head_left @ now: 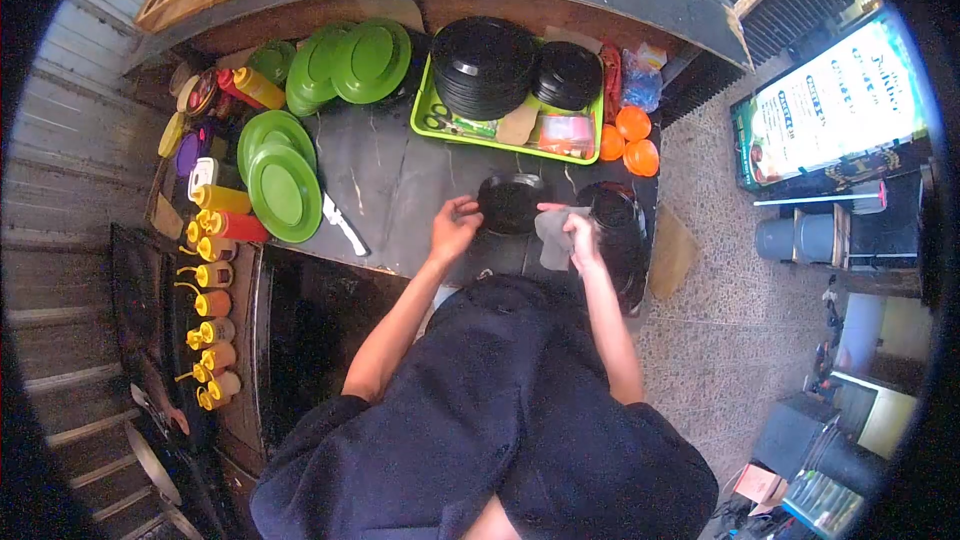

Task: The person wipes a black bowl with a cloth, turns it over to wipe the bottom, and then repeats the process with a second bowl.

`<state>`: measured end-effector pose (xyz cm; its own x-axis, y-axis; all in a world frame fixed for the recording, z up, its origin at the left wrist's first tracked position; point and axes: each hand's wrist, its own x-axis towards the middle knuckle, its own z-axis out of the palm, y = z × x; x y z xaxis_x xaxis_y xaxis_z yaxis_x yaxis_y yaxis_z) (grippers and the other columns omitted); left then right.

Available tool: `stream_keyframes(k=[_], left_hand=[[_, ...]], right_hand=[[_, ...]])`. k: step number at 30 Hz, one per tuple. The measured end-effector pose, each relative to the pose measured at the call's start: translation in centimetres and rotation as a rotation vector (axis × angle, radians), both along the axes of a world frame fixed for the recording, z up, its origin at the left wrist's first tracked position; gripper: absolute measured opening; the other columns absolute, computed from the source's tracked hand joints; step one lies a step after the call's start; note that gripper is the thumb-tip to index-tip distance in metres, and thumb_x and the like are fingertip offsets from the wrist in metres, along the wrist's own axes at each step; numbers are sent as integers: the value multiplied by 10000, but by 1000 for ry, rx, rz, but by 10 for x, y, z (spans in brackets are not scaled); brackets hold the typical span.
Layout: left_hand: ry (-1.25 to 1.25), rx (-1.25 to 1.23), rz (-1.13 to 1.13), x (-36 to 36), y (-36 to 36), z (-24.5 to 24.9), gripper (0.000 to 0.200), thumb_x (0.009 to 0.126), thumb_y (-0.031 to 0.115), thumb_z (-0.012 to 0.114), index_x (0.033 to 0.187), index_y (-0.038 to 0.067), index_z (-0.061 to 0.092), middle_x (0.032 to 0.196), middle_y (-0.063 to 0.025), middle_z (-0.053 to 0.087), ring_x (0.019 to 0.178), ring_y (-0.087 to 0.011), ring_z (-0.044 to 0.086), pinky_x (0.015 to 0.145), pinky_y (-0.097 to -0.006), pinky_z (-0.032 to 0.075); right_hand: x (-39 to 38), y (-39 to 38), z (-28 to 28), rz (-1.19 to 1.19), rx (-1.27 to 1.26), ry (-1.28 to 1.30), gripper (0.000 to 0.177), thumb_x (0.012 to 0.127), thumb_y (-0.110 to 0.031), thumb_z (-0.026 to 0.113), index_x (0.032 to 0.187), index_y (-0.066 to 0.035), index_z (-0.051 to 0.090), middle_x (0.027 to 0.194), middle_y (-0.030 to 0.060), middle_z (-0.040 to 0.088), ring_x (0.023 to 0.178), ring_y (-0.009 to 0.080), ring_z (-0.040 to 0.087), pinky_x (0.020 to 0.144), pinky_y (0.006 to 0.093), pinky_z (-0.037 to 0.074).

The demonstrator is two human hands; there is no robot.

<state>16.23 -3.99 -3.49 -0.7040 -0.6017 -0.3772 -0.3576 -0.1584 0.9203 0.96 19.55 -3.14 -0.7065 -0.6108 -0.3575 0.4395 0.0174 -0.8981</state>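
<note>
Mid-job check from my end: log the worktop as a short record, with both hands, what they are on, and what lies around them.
Left hand: fingers curled at the black dish's left edge; contact unclear
Right hand: gripping a gray cloth
Between hands: black dish
Right of dish: more black dishware
Beyond dish: lime-green tray bearing black plate stacks
Beside tray: orange bowls
Left side: green plates, knife
Far left: yellow-capped squeeze bottles

Dark counter (385,175) | green plates (287,192) | knife (345,225) | lime tray (505,147) | orange bowls (640,157)
</note>
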Motion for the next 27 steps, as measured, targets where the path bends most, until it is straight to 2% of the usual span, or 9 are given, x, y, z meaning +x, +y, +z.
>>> stream_keyframes(k=[4,6,10,12,13,15,17,21,27], left_hand=[[52,170,33,9,10,-25,452,973,59,727,1386,-62,592,1342,-169,690,1204,-224,669,998,-332,563],[93,49,1,10,12,-24,456,981,113,713,1388,-50,589,1311,-169,702,1132,-214,705,1003,-347,554],[76,-1,-25,11,8,-6,474,971,167,735,1376,-43,605,1346,-191,691,1197,-270,696,1037,-382,544],[20,-347,-198,16,0,0,629,912,261,807,1427,-15,574,1455,-202,624,1333,-340,614,1110,-433,490],[19,-348,-200,17,-3,3,629,912,261,807,1427,-15,574,1455,-202,624,1333,-340,614,1110,-433,490],[74,-821,-415,14,-7,8,918,800,411,890,1530,24,490,1598,-197,490,1493,-395,441,1210,-513,355],[62,-850,-480,12,-5,4,1040,753,485,907,1571,38,445,1642,-190,432,1543,-394,356,1235,-532,288],[7,-913,-564,6,0,-12,1281,677,622,919,1656,59,315,1719,-144,331,1623,-387,192,1266,-580,144],[-19,-913,-572,7,3,-19,1322,677,647,905,1677,56,275,1752,-135,272,1638,-385,134,1276,-567,98]], right_hand=[[7,4,-1,-7,38,0,589,737,-199,496,1189,77,754,1161,143,766,1028,224,698,986,336,532],[12,6,1,-17,132,43,569,730,-196,524,1174,63,769,1098,121,776,981,222,703,936,333,535],[13,5,16,42,256,211,482,788,-211,548,1118,53,781,1015,118,781,947,193,680,870,304,505],[14,4,43,43,533,364,407,837,-229,580,1094,28,765,945,130,771,956,206,691,860,339,513],[9,5,33,50,595,409,315,878,-233,626,1039,19,724,941,179,744,975,297,715,874,399,532],[4,-7,40,33,589,596,292,891,-230,644,1014,29,697,968,199,732,995,347,710,890,422,537],[0,-25,57,88,587,772,286,885,-182,718,1048,40,639,1103,240,671,1069,442,656,952,480,534],[-2,-46,30,234,609,1146,515,756,-40,814,1209,-12,570,1173,192,596,1140,437,583,985,500,508],[12,-51,-1,76,501,1139,551,694,54,792,1211,-26,618,1219,170,643,1161,410,587,1024,474,503]])
